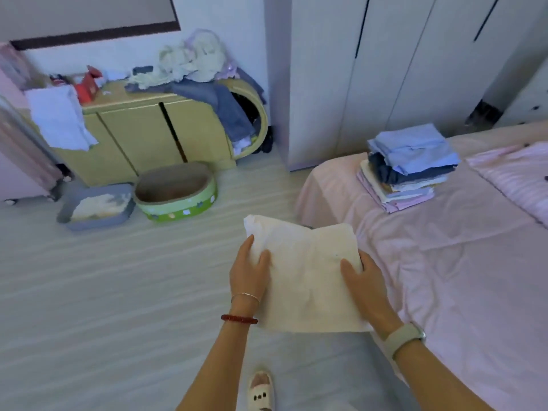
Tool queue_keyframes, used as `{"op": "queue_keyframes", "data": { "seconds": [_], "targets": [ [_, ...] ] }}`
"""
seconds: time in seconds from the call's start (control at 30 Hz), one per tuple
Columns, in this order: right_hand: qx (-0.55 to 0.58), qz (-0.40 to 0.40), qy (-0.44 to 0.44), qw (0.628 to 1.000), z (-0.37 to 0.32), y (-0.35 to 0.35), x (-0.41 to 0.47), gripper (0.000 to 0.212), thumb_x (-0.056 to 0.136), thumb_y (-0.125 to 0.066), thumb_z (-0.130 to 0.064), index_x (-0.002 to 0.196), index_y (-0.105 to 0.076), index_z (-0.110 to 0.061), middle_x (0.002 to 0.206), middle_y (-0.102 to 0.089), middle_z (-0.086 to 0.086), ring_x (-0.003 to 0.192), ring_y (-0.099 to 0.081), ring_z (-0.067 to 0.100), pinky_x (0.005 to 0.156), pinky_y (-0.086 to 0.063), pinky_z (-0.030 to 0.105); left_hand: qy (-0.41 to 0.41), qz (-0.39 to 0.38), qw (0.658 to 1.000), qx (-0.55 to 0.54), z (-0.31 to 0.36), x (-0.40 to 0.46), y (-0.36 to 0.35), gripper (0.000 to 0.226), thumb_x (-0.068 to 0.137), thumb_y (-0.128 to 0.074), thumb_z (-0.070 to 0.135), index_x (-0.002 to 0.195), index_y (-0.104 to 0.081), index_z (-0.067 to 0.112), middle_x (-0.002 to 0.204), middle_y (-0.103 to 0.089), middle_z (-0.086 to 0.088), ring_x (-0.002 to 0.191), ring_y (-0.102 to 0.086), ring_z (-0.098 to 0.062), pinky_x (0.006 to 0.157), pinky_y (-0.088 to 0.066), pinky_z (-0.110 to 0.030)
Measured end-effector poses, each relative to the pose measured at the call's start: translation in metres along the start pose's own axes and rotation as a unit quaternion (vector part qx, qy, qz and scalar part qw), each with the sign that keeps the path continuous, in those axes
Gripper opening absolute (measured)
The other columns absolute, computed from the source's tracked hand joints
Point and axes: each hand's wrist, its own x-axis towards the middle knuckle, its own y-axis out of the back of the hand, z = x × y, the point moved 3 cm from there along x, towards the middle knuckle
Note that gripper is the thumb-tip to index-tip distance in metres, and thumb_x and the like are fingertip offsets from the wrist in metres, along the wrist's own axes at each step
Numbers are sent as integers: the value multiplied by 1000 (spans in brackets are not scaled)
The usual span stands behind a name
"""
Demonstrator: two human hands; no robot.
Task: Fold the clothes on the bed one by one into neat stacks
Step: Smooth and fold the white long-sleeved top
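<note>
A folded cream-white garment [305, 274] is held flat in the air over the floor, just left of the bed's corner. My left hand [250, 268] grips its left edge, thumb on top and fingers underneath. My right hand [363, 277] grips its right edge the same way. On the pink bed [444, 277], near its far corner, stands a stack of folded clothes [409, 167] in blue, dark blue, cream and pink, with a light blue piece on top.
A pink pillow [516, 176] lies at the bed's right. On the floor sit a green oval basket [176, 192] and a grey tray [96, 207]. A yellow cabinet [148, 134] carries loose clothes. White wardrobe doors [385, 69] stand behind. My slipper [260, 391] is below.
</note>
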Motion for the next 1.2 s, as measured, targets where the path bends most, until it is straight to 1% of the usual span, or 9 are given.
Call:
{"op": "queue_keyframes", "data": {
  "seconds": [0.13,0.3,0.5,0.63,0.8,0.87,0.93,1.03,1.2],
  "targets": [
    [6,64,-51,997,-19,-13,44,33,92,-55,-20,123,-52,-8,113,-60,9,103,-55,26,92,-43,41,-36,-81,996,26,27,81,-22,52,89,-59,25,138,-43,21,139,-49,-3,126,-45,-24,99,-34,-30],
    [45,155,-94,982,-28,-6,108,30,92,-53,-17,121,-53,-10,96,-56,-3,85,-50,14,76,-37,26,-76,-175,981,44,73,163,-90,51,90,-55,28,139,-41,24,139,-49,-2,125,-45,-25,100,-35,-34],
    [67,244,-135,958,-20,25,218,33,92,-53,-21,124,-51,-11,104,-58,1,92,-53,20,80,-42,31,-106,-262,958,40,136,255,-202,51,89,-54,29,138,-41,31,131,-52,-2,106,-48,-18,84,-34,-25],
    [101,293,-147,939,-23,53,306,22,91,-53,-18,113,-54,-13,89,-58,-7,78,-53,13,64,-39,26,-135,-306,942,35,194,317,-282,50,89,-56,25,138,-42,27,130,-53,0,100,-46,-11,82,-33,-22],
    [119,371,-151,908,-36,95,394,10,90,-55,-15,100,-54,-15,82,-59,-6,73,-55,16,64,-41,29,-177,-379,908,21,267,376,-378,50,89,-58,21,137,-44,23,134,-51,2,120,-47,-17,96,-36,-27],
    [127,400,-151,895,-37,112,423,10,91,-55,-14,100,-54,-16,82,-60,-8,73,-56,14,66,-44,29,-194,-414,889,9,292,392,-416,53,85,-60,29,136,-45,23,133,-52,3,121,-47,-16,96,-37,-27],
    [129,432,-154,879,-33,128,451,10,91,-55,-13,98,-53,-19,81,-59,-11,72,-55,8,61,-43,19,-205,-448,870,1,313,406,-454,62,76,-56,38,135,-46,22,133,-51,4,120,-48,-14,99,-38,-29],
    [131,468,-180,855,-20,147,487,12,91,-53,-15,101,-53,-22,82,-59,-10,71,-53,5,54,-40,11,-217,-490,844,7,329,422,-515,52,85,-61,29,134,-46,21,134,-50,5,122,-47,-14,103,-37,-31],
    [138,512,-232,815,7,162,528,16,90,-51,-13,99,-52,-25,80,-57,-12,69,-53,5,50,-38,8,-220,-550,805,22,338,435,-592,52,89,-59,19,138,-41,18,128,-43,17,128,-41,-11,97,-31,-18]
  ]
}}
